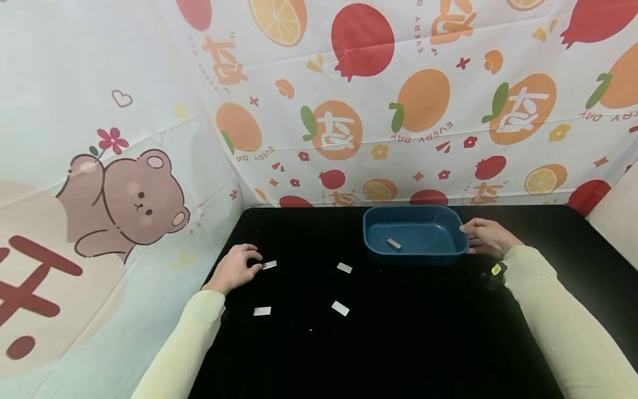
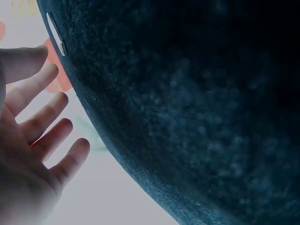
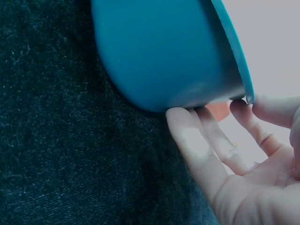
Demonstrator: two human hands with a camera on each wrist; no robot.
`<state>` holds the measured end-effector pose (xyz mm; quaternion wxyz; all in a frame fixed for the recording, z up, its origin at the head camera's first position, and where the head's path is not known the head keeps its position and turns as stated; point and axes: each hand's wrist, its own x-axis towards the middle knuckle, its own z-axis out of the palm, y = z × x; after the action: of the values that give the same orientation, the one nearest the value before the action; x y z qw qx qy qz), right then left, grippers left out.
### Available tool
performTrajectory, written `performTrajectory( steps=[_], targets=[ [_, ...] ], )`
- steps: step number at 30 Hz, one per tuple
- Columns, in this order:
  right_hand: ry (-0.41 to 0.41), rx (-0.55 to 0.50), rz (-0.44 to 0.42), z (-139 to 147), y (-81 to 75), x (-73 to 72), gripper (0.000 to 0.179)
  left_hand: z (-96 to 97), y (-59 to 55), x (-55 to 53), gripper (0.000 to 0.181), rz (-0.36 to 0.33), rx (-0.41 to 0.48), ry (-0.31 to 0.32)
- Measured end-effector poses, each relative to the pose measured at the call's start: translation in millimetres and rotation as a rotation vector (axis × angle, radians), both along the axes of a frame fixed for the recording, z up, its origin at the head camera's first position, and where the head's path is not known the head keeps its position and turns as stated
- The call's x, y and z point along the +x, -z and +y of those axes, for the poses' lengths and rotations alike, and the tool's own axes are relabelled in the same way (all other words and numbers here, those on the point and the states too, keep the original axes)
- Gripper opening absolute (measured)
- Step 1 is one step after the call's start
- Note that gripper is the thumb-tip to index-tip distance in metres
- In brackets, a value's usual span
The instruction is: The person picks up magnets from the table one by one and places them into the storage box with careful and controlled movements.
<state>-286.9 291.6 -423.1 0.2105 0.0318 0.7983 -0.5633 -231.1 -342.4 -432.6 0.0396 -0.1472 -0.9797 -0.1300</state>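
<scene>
Cloth (image 1: 119,199) printed with a brown bear formed the left wall. Beside it, a pale yellow sleeve (image 1: 184,332) led to the left hand (image 1: 233,270), whose fingers were released, loosely bent and spread in the left wrist view, grasping nothing. The thumb lay just beside the upper-left plate (image 1: 269,265), a small, flat, silvery piece on the black table (image 1: 294,366); whether the two touched could not be told. Nearer the wearer lay the lower-left plate (image 1: 262,311), and to its right a tiny pale speck (image 1: 310,330). Further right, the lower-right plate (image 1: 340,308) and, beyond it, the upper-right plate (image 1: 344,268) each lay tilted and well apart. Fruit-printed cloth (image 1: 371,119) hung behind the table. Next came the blue bin (image 1: 428,239), standing near the table's far edge, with a small grey block (image 1: 394,244) inside, toward its near left side. At the bin's right end, the right hand (image 1: 490,238) grasped it, thumb at the rim and fingertips against the outer wall. A dark wrist device (image 1: 494,274) with a yellow mark sat beside the right cuff.
</scene>
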Motion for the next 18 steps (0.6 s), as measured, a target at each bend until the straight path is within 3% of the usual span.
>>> performTrajectory(
  steps=[5,18],
  targets=[
    [0.002,0.009,-0.001,-0.5,0.0,0.1,0.026,3.7,1.8,-3.1,0.018,0.015,-0.026,0.011],
    [-0.002,0.017,-0.004,0.9,1.6,-2.0,0.03,7.4,1.8,-10.7,0.011,-0.067,-0.033,0.032]
  ],
)
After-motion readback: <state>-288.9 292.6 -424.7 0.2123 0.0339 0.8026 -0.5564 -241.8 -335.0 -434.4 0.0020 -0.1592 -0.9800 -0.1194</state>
